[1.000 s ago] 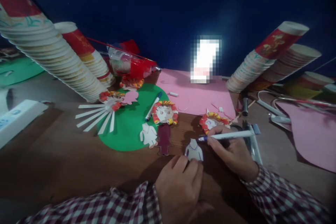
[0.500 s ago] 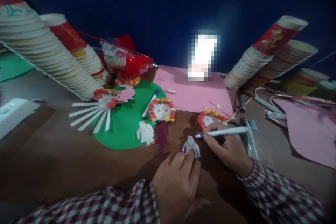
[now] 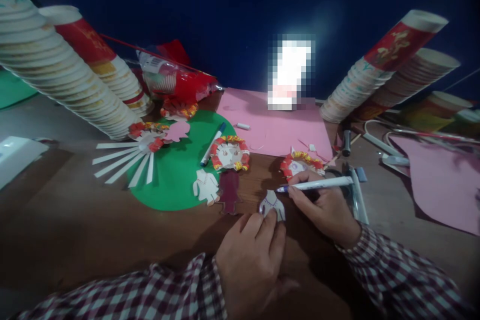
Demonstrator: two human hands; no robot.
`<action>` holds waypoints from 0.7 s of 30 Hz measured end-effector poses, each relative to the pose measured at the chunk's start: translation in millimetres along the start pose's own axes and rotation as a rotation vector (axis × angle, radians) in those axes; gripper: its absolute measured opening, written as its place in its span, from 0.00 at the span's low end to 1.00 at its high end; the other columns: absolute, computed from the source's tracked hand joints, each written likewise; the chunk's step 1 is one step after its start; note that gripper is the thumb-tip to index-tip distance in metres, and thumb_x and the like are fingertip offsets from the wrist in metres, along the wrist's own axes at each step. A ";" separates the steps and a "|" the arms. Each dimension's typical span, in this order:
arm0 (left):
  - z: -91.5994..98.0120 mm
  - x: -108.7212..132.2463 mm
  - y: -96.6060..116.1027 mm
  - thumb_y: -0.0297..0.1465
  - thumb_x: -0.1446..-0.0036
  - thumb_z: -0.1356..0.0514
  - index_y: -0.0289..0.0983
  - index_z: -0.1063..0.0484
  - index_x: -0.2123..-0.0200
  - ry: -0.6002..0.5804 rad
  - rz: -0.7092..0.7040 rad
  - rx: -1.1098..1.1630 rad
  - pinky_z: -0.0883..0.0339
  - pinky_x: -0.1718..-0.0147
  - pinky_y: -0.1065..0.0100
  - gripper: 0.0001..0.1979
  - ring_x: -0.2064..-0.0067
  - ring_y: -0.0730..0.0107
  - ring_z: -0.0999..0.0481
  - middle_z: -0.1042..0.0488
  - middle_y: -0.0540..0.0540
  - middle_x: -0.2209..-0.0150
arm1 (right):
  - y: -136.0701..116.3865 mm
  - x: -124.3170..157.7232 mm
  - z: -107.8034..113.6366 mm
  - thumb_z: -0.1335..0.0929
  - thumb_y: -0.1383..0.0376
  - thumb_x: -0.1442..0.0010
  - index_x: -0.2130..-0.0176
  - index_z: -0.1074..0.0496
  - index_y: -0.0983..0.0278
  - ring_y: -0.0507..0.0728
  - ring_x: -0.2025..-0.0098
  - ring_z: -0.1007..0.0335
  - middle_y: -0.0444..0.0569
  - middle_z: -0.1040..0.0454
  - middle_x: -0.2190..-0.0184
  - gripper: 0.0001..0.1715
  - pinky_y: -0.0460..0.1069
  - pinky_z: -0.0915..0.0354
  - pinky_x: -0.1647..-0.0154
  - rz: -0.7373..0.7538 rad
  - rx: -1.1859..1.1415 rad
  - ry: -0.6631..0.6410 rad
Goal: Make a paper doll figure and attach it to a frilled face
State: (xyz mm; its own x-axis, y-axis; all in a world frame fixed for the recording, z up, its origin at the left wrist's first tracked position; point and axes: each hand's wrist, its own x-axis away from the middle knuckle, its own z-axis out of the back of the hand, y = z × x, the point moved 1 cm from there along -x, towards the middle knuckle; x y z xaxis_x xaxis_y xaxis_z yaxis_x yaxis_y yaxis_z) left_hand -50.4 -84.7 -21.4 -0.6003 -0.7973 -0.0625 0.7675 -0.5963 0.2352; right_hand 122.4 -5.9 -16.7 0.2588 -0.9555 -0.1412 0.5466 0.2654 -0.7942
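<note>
My right hand (image 3: 324, 207) is closed around a white marker (image 3: 322, 183) with a purple tip, which points left just above a small white paper cutout (image 3: 271, 205). The cutout is body-shaped, with a purple line and dots drawn along its neckline. With its fingers bent and together, my left hand (image 3: 251, 250) presses the lower part of this cutout on the brown table and hides it. Behind my right hand lies a red-and-yellow paper ring (image 3: 300, 157) with a drawn face. Left of the cutout are a maroon body cutout (image 3: 229, 192) and a white one (image 3: 206, 186).
Tall paper-cup stacks lean at the left (image 3: 71, 70) and right (image 3: 386, 67). A green paper round (image 3: 168, 195) carries another marker (image 3: 213, 144) and ringed face (image 3: 229, 155). Pink paper (image 3: 262, 130) lies behind, below a bright pixelated screen (image 3: 290, 72). A black-capped marker (image 3: 346, 143) lies right.
The whole view has shifted slightly. Both hands keep nearly the same pose, the left on the cutout and the right holding the marker close to its top.
</note>
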 end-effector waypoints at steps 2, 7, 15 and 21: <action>-1.2 0.3 0.5 0.55 0.49 0.46 0.33 0.38 0.45 0.002 -0.004 0.003 0.37 0.53 0.54 0.38 0.50 0.54 0.35 0.37 0.37 0.43 | -0.1 -0.2 -0.1 0.35 0.66 0.41 0.67 0.32 0.62 0.52 0.72 0.34 0.44 0.29 0.73 0.02 0.46 0.37 0.71 0.000 0.004 -0.006; -1.3 0.6 1.0 0.55 0.49 0.45 0.32 0.37 0.45 0.006 -0.017 0.006 0.36 0.54 0.54 0.37 0.51 0.53 0.35 0.37 0.36 0.43 | -1.3 -1.2 -0.2 0.35 0.66 0.41 0.68 0.32 0.62 0.52 0.72 0.34 0.44 0.30 0.74 0.03 0.46 0.37 0.71 0.006 0.012 -0.007; -0.6 -0.1 1.0 0.55 0.48 0.46 0.32 0.38 0.45 -0.002 -0.011 0.007 0.36 0.54 0.54 0.37 0.51 0.53 0.35 0.37 0.37 0.43 | 1.8 -0.3 -0.9 0.35 0.65 0.42 0.68 0.32 0.62 0.52 0.73 0.35 0.44 0.30 0.75 0.03 0.46 0.37 0.72 -0.013 -0.004 0.001; -0.1 -0.2 1.1 0.54 0.47 0.47 0.33 0.37 0.45 0.007 -0.006 0.005 0.36 0.54 0.54 0.36 0.51 0.54 0.35 0.37 0.37 0.43 | -0.2 -1.2 -0.4 0.35 0.65 0.42 0.68 0.32 0.63 0.52 0.74 0.35 0.44 0.30 0.75 0.03 0.46 0.37 0.74 -0.010 0.008 0.005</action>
State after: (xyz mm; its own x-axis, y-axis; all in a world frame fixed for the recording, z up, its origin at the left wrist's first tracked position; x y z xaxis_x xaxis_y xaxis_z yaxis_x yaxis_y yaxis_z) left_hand -49.4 -85.2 -21.2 -0.6035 -0.7943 -0.0705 0.7626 -0.6007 0.2401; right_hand 121.7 -4.8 -16.6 0.2496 -0.9587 -0.1363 0.5556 0.2570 -0.7907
